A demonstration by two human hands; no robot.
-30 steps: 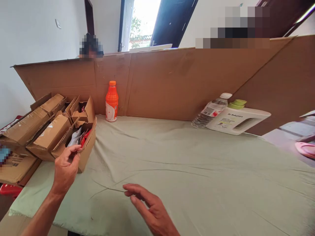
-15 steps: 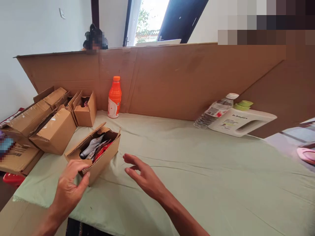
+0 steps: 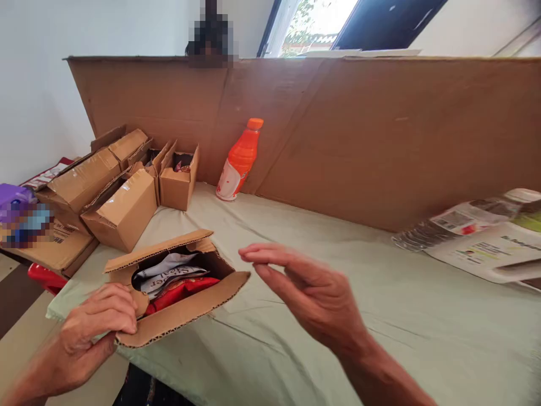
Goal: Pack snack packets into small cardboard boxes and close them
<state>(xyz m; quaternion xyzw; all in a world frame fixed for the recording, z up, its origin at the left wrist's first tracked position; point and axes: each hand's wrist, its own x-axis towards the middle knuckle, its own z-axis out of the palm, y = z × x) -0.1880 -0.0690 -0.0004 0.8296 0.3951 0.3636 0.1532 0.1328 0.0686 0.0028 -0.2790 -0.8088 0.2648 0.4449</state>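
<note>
- The open box [image 3: 190,309] was matt corrugated cardboard, rough along its cut edges.
- The red packet [image 3: 186,292] looked like glossy, crinkled film.
- The tablecloth [image 3: 422,316] was matt, creased cloth.
- The orange bottle [image 3: 243,155] looked like smooth, shiny plastic.

Pale wall [image 3: 38,84], dark door [image 3: 389,25] beside daylit opening [image 3: 316,25], green-draped table [image 3: 465,327]

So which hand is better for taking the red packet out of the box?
Probably the right hand: it looks empty, near the open box holding the red packet, while the left hand grips the box's end.
</note>
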